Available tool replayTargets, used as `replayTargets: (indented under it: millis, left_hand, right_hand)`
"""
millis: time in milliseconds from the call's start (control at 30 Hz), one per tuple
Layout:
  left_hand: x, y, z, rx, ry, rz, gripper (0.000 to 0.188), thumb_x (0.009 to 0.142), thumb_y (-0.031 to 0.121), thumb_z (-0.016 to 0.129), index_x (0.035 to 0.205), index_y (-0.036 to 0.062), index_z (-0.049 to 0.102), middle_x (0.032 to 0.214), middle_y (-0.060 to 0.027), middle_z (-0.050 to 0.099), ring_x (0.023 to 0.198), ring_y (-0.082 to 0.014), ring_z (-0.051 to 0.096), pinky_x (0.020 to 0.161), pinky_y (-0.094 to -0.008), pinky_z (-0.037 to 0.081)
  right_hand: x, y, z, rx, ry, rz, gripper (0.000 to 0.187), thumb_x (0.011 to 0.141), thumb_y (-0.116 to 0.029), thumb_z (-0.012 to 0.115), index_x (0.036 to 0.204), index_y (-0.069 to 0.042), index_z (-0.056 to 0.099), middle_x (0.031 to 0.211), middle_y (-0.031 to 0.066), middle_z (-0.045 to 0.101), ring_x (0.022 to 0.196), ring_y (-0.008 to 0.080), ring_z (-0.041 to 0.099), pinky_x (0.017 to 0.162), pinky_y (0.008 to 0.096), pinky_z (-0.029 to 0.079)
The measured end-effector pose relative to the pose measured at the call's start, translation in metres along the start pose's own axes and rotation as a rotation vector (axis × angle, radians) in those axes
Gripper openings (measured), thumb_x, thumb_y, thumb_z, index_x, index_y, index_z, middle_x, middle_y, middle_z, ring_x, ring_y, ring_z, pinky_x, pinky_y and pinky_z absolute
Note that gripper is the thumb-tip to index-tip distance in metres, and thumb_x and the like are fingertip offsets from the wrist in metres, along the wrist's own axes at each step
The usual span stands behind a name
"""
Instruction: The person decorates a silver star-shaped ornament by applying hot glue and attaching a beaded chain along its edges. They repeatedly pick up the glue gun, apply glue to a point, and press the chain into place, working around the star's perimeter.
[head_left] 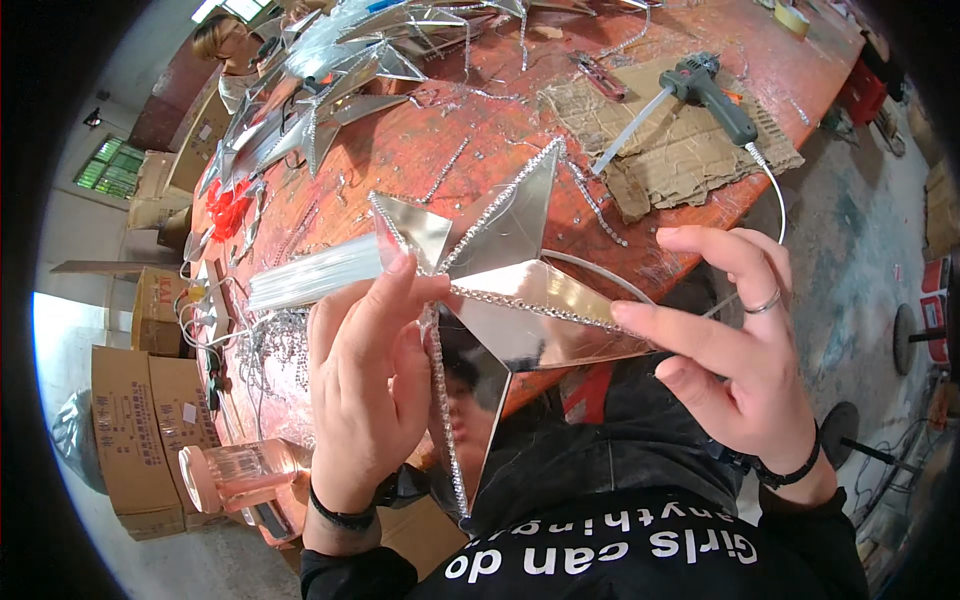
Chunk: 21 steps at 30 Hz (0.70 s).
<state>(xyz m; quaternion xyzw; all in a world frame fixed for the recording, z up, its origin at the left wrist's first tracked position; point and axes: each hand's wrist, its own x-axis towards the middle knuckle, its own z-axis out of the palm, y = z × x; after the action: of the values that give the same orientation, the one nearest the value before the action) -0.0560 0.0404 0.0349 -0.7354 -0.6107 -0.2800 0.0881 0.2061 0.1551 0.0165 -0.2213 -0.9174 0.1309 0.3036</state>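
A mirror-like silver star (500, 335) with raised, folded points is held over the table's near edge. Silver bead trim runs along several of its ridges. My left hand (365, 385) pinches the star near its middle, thumb and forefinger meeting beside the trim. At the star's right point, the forefinger of my right hand (735, 345) rests against the trim; its thumb and other fingers are spread apart, gripping nothing. Loose bead chain (598, 205) lies beyond the star on the red table (400, 150).
A green glue gun (715, 100) with a clear stick lies on torn cardboard (680, 150), beside a box cutter (600, 77). More silver stars (320, 115) are piled far left, near a person (235, 60). Clear sticks (310, 272) and a jar (245, 474) stand left; cartons (145, 430) flank the table.
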Motion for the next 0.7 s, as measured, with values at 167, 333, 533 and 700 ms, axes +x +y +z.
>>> replayTargets:
  millis: [167,333,533,700]
  left_hand:
    - [-0.006,-0.001,0.005,-0.191,0.036,-0.117,0.058,0.081,-0.009,0.054,0.137,0.0009,0.041,0.106,-0.0097,0.069,0.095,-0.0262,0.056,0.088,-0.0383,0.043]
    - [-0.006,0.001,0.005,-0.183,0.023,-0.139,0.059,0.082,-0.010,0.054,0.138,0.0008,0.039,0.108,-0.0094,0.069,0.096,-0.0251,0.056,0.089,-0.0367,0.042]
    - [-0.009,0.005,0.001,-0.343,0.039,-0.239,0.061,0.085,-0.012,0.052,0.142,0.0021,0.034,0.111,-0.0109,0.066,0.098,-0.0221,0.059,0.085,-0.0318,0.051]
    - [-0.004,0.005,0.003,-0.632,0.047,-0.315,0.063,0.089,-0.011,0.048,0.145,0.0059,0.026,0.112,-0.0140,0.063,0.108,-0.0196,0.061,0.089,-0.0312,0.053]
  right_hand:
    - [-0.002,-0.007,0.000,-0.100,-0.009,-0.020,0.033,0.090,-0.039,0.057,0.108,-0.018,0.074,0.134,0.0144,0.051,0.112,0.0300,0.042,0.098,0.0401,0.031]
    - [-0.011,-0.009,0.002,-0.237,0.057,-0.053,0.044,0.091,-0.050,0.053,0.111,-0.015,0.072,0.134,0.0153,0.050,0.109,0.0274,0.042,0.095,0.0374,0.032]
    - [-0.035,0.005,0.005,0.142,0.463,0.128,0.082,0.085,-0.064,0.056,0.130,0.004,0.046,0.129,0.0125,0.050,0.101,0.0187,0.044,0.085,0.0314,0.035]
    - [-0.056,0.008,-0.008,0.199,0.630,0.299,0.078,0.090,-0.061,0.050,0.136,0.001,0.037,0.123,0.0108,0.051,0.097,0.0153,0.042,0.085,0.0302,0.033]
